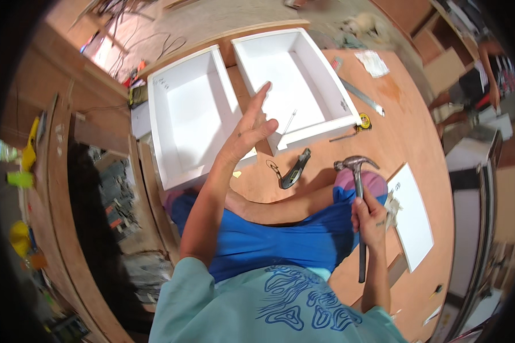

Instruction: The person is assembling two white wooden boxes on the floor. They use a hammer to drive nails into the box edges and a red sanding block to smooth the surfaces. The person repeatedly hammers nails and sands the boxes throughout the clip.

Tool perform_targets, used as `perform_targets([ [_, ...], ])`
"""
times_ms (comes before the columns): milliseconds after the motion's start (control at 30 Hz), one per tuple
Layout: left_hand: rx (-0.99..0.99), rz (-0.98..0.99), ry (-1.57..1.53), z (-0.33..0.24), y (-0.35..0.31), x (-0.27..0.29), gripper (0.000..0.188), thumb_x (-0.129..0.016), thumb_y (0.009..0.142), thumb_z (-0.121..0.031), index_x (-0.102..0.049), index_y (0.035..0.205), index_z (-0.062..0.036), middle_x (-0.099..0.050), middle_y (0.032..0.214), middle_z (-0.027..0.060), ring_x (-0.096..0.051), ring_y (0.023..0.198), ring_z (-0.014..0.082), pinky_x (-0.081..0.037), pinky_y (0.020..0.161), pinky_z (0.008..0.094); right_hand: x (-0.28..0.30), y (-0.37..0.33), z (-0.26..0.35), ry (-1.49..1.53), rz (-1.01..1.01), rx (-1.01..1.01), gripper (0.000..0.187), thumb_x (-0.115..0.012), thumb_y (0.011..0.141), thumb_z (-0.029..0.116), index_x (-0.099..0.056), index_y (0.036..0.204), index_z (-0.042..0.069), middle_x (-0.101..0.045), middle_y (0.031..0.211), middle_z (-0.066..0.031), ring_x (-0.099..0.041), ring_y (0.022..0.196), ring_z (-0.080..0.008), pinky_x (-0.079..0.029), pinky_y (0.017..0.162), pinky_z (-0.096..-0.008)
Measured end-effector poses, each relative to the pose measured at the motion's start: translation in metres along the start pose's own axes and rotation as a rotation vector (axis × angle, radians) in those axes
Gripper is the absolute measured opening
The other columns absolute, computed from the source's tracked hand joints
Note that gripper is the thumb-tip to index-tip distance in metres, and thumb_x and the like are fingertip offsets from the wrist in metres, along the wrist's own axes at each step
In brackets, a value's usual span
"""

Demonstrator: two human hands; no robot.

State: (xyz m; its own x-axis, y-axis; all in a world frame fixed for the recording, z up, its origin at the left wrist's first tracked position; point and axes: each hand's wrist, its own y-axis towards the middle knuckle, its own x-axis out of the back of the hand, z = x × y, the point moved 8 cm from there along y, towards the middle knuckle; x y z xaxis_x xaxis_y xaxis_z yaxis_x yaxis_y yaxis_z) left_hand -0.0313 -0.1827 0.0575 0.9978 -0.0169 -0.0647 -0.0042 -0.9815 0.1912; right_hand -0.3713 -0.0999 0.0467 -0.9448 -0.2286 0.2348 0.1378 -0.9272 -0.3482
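Note:
My right hand [369, 222] is closed round the handle of a claw hammer [357, 183], its metal head up beside my knee. My left hand [249, 130] reaches forward with fingers stretched out and nothing in it, above the gap between two white open-topped boxes like drawers. The left box [183, 120] and the right box [274, 63] lie side by side in front of me. A dark utility knife [295, 169] rests on the wooden surface between my legs and the right box. Inside that box, near its front corner, lies a thin pale stick [292, 119].
A yellow tape measure [363, 121] and a metal ruler [363, 98] lie right of the boxes. A white panel [413, 220] rests by my right arm, white crumpled paper [372, 64] farther back. Another person's arm [489, 77] shows at the far right. Cables [154, 48] trail across the far floor.

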Motion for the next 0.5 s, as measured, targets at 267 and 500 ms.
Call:
perform_targets([
  [267,-0.046,0.230,-0.036,0.000,0.013,-0.042,0.097,-0.084,0.075,-0.030,-0.035,0.156,-0.0041,-0.049,0.149,0.0126,-0.035,0.147,0.0282,-0.029,0.121,0.0409,-0.038,-0.005,0.122,-0.218,0.059,0.360,0.055,-0.060,0.104,0.018,-0.042,0.154,0.003,-0.053,0.072,0.0028,-0.048,0.055,-0.0038,-0.038,0.046,-0.0204],
  [500,0.086,0.201,0.080,0.009,0.029,-0.062,0.041,-0.079,0.082,-0.025,-0.064,0.114,-0.0046,-0.063,0.093,0.0033,-0.056,0.089,0.0144,-0.047,0.080,0.0292,-0.063,-0.009,0.185,-0.354,0.057,0.510,0.055,-0.060,0.100,0.003,-0.043,0.152,0.000,-0.059,0.076,-0.0020,-0.053,0.064,-0.0078,-0.047,0.060,-0.0247],
])
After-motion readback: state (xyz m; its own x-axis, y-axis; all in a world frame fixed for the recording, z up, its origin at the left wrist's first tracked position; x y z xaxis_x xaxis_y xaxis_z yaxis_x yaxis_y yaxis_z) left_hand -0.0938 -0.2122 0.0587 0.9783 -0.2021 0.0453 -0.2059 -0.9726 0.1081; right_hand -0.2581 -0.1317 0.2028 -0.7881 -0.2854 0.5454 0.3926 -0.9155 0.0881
